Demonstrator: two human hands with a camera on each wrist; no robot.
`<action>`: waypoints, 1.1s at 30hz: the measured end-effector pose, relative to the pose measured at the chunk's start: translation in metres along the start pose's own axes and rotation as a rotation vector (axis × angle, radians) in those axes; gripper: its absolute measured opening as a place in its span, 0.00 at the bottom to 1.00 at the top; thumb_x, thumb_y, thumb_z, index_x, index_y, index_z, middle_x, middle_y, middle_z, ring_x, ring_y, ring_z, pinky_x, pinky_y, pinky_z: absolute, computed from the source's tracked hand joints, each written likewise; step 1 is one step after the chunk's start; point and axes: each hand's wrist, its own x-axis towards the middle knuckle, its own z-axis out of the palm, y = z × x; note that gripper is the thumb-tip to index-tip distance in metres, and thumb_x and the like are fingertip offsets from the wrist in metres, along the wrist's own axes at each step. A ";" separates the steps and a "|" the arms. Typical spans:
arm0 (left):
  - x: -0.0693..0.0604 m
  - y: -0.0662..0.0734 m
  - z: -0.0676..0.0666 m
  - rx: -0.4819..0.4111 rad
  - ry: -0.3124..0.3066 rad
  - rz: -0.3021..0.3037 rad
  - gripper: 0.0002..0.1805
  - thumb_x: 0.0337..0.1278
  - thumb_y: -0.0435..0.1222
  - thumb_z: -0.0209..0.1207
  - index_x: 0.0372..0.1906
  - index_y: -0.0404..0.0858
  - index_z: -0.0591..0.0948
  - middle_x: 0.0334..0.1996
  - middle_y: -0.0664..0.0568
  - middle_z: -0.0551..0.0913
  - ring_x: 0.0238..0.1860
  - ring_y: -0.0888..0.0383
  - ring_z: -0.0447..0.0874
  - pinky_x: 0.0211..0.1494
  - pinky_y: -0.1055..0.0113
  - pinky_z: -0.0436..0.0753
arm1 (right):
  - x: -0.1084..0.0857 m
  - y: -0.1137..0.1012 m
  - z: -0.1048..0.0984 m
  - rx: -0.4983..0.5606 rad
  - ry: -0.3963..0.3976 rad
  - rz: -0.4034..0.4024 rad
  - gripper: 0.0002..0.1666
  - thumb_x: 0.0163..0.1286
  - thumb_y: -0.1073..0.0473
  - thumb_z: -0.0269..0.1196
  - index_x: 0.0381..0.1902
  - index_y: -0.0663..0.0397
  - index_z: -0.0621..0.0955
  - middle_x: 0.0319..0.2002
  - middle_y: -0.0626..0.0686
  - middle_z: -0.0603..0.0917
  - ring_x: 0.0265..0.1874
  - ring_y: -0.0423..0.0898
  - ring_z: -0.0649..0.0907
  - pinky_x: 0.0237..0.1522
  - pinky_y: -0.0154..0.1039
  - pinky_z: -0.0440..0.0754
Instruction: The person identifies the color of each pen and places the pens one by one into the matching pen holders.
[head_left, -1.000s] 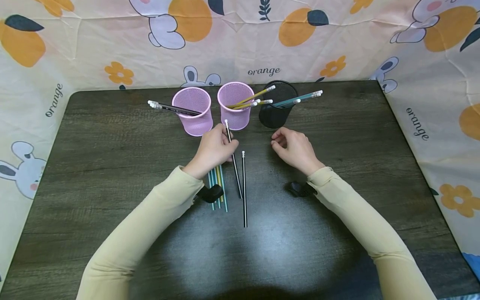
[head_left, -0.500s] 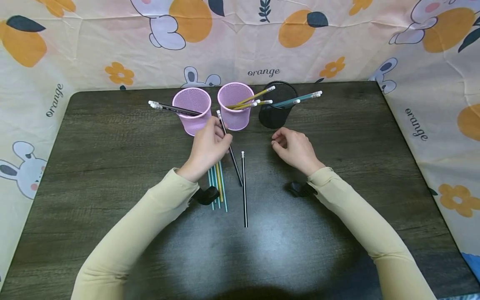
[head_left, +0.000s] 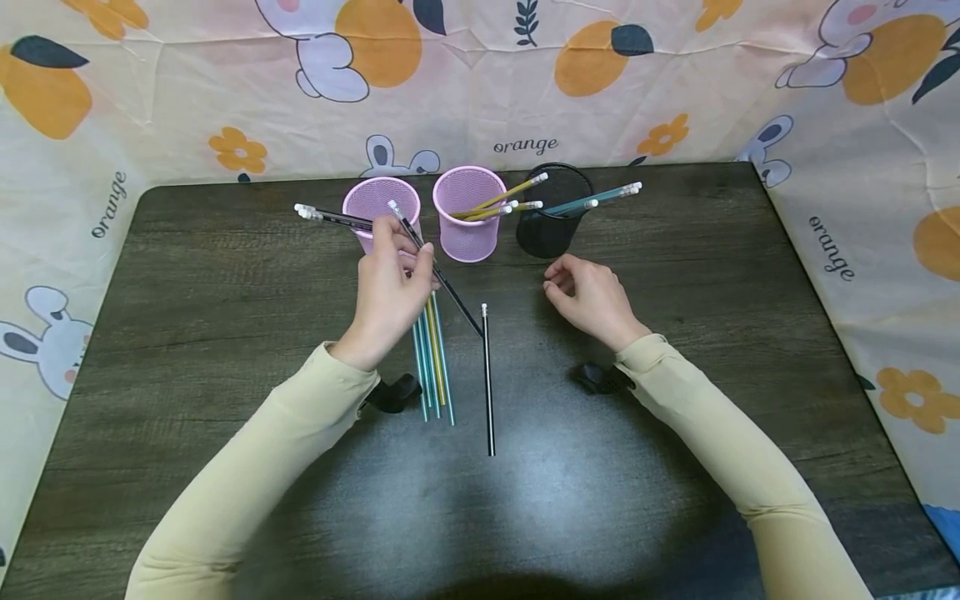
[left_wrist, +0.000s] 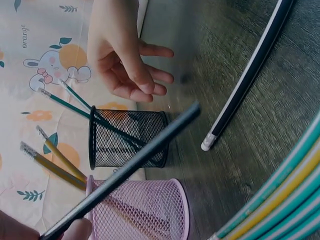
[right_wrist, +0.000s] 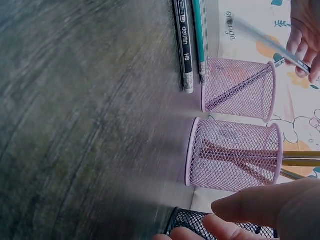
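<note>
My left hand [head_left: 390, 292] pinches a black pencil [head_left: 450, 292] between thumb and fingers, white eraser end up, in front of the left pink mesh cup [head_left: 367, 196]. In the left wrist view this pencil [left_wrist: 125, 170] slants across the cups, raised off the table. Black pencils [head_left: 333, 218] lean out of the left cup. Below the left hand lie several teal pencils and a yellow one [head_left: 437, 367]. A second black pencil [head_left: 489, 400] lies to their right. My right hand [head_left: 592, 300] rests with loosely curled fingers near the black mesh cup [head_left: 543, 237], holding nothing.
The middle pink mesh cup [head_left: 470, 242] holds yellow pencils [head_left: 487, 212], and teal pencils [head_left: 600, 198] lean out of the black cup. The cups stand in a row near the back edge of the dark wooden table [head_left: 225, 275], before a printed cloth [head_left: 465, 100].
My left hand has moved left and away from me with the black pencil, from near the middle cup to the left pink cup. The pencil tilts more leftward. My right hand stays put.
</note>
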 end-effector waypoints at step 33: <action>0.010 0.005 -0.035 -0.373 0.450 0.150 0.08 0.66 0.28 0.51 0.46 0.37 0.66 0.31 0.44 0.83 0.33 0.56 0.87 0.39 0.66 0.84 | 0.000 -0.002 -0.001 0.002 -0.004 -0.004 0.10 0.68 0.58 0.57 0.42 0.59 0.81 0.36 0.57 0.86 0.34 0.50 0.84 0.37 0.48 0.78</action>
